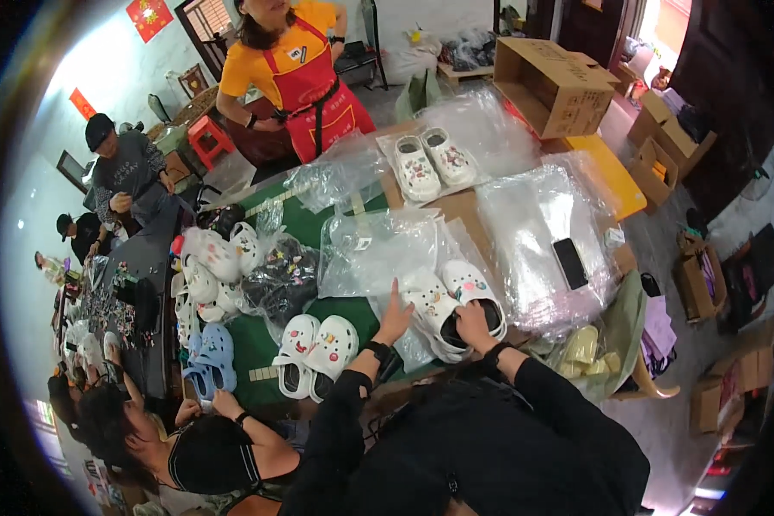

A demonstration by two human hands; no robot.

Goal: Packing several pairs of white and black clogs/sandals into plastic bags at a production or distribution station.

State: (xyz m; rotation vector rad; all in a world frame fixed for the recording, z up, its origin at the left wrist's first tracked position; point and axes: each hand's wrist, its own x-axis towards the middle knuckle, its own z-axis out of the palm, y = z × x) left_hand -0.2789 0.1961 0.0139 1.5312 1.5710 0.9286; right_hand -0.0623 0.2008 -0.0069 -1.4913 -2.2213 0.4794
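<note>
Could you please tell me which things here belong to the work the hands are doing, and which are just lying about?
In hand:
- left hand resting on a clear plastic bag
- right hand on a pair of white clogs

Lying about:
- black phone
- open cardboard box
- blue clogs
- second white pair on the green table

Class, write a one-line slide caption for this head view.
Both hands, left and right, on a white clog pair atop plastic bags.
</note>
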